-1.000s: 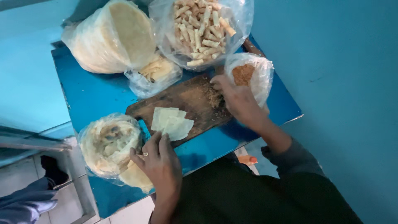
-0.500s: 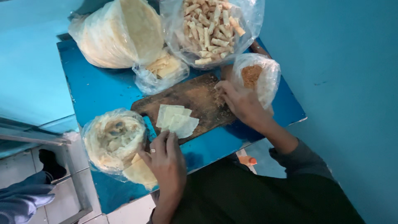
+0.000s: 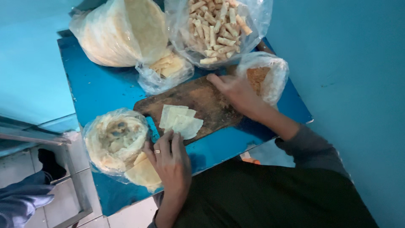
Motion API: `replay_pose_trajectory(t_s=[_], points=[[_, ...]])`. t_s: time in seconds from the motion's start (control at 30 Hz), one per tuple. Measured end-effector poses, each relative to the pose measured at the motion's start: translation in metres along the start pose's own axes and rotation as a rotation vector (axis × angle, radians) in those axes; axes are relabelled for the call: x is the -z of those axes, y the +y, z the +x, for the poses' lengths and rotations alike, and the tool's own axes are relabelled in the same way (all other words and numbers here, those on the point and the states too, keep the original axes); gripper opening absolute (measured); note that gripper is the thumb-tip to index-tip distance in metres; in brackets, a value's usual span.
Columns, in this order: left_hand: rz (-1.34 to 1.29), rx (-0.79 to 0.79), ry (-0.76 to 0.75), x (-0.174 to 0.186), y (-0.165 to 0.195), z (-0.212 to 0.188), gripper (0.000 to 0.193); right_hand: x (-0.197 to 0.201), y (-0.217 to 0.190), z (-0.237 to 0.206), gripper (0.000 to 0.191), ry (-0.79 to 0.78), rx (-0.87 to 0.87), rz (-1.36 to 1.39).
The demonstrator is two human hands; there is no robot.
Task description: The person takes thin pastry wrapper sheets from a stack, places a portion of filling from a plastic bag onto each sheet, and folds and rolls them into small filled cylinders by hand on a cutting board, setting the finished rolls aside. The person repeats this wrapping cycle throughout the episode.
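Note:
A dark wooden board [image 3: 206, 101] lies on a blue table [image 3: 97, 88]. On its near end sit a few pale square wrapper sheets [image 3: 179, 122]. My left hand [image 3: 168, 162], with a ring on one finger, rests flat at the board's near edge, fingertips touching the sheets. My right hand [image 3: 238, 95] lies on the board's far right end, next to a clear bag of brown crumbs [image 3: 265, 78]. Whether it grips anything I cannot tell.
A bag of pale round wrappers [image 3: 114, 141] sits left of my left hand. At the back stand a big bag of flat sheets [image 3: 122, 31], a small bag of cut pieces [image 3: 166, 69] and a bag of rolled sticks [image 3: 217, 27]. Another person's leg [image 3: 23, 198] is at lower left.
Both hands stay almost where they were. The view has drifted slightly, so the table sits a little further right in the picture.

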State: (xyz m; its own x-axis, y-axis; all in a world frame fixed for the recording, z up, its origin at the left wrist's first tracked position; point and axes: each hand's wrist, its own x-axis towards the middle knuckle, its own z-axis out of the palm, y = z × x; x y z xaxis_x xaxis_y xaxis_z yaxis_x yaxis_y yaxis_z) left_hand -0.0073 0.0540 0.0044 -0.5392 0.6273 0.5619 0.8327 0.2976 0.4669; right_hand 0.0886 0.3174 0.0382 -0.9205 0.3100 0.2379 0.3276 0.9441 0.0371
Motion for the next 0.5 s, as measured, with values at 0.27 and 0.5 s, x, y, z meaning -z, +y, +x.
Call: replay_pose_trajectory(t_s=[0.27,0.5], points=[[-0.055,0.019,0.009,0.004,-0.012,0.003,0.020,0.027,-0.015,-0.041,0.048,-0.070,0.017,0.270],[-0.074,0.096,-0.014,0.007,-0.006,0.005,0.025,0.024,-0.030,-0.044,0.051,0.122,0.015,0.356]])
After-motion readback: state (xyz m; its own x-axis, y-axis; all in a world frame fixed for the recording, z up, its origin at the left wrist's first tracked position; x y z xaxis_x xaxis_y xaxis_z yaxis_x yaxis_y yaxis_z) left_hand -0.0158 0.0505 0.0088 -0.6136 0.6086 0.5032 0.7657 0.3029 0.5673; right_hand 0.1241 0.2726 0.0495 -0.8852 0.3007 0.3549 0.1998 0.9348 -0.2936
